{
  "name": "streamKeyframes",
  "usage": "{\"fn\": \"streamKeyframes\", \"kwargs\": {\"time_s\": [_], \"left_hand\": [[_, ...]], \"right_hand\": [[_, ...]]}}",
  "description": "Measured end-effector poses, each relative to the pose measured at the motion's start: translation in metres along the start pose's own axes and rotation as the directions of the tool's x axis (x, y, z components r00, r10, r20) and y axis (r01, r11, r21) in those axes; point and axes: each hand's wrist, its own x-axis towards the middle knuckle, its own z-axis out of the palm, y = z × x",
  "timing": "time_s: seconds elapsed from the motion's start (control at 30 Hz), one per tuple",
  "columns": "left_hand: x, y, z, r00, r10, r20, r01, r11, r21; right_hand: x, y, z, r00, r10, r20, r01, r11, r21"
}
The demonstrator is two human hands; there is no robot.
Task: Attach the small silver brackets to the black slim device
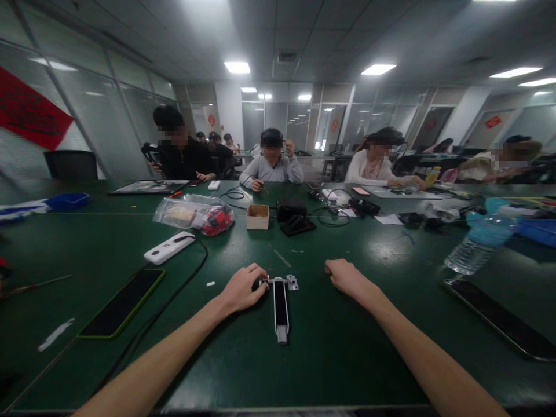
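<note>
L hand [243, 288] is on the metal bracket [292, 282], thumb & fingertips pinched round its L end, prob. to steady it b/c the piece is small & light and could slide on the smooth desk [339, 359]. The black strip [281, 304] in its pale frame runs from the bracket back toward the wearer, lying flat between the hands, prob. so both can get at it w/o a long reach. R hand [350, 278] is apart from it, off to the R, fingers folded together, nothing seen in it, tho the palm side is hidden; looks like it's just parked close by. Green-edged phone [124, 304] & white box [169, 248] w/ its black cable [191, 277] lie L, dark slab [499, 318] & water bottle [478, 240] R, small open box [258, 217] farther up, prob. all kept outward for elbow room
</note>
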Motion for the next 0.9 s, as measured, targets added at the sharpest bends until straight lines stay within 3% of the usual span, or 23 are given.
{"fn": "streamKeyframes", "kwargs": {"time_s": [0.13,0.23,0.3,0.4,0.53,0.7,0.9], "left_hand": [[-0.001,0.001,-0.002,1.0,0.01,-0.018,-0.01,1.0,-0.012],[-0.001,0.004,-0.003,0.997,0.004,-0.081,-0.007,0.999,-0.04],[-0.003,0.008,-0.003,0.992,0.008,-0.124,-0.015,0.998,-0.062],[-0.005,0.017,-0.003,0.986,0.069,-0.155,-0.085,0.992,-0.097],[-0.008,0.028,0.001,0.983,0.151,-0.107,-0.164,0.979,-0.117],[-0.008,0.029,0.006,0.984,0.135,-0.113,-0.149,0.981,-0.125],[-0.007,0.027,0.008,0.989,0.096,-0.11,-0.115,0.977,-0.182]], "right_hand": [[0.0,-0.007,-0.001,0.997,-0.073,-0.018,0.074,0.997,0.038],[-0.001,-0.021,0.004,0.964,-0.209,-0.167,0.234,0.961,0.149],[-0.004,-0.036,0.011,0.882,-0.322,-0.344,0.416,0.876,0.246],[-0.01,-0.06,0.022,0.719,-0.421,-0.553,0.641,0.709,0.295],[-0.016,-0.081,0.036,0.561,-0.451,-0.694,0.779,0.572,0.258],[-0.015,-0.085,0.044,0.466,-0.422,-0.777,0.827,0.52,0.213],[-0.016,-0.085,0.044,0.423,-0.416,-0.805,0.842,0.509,0.18]]}}
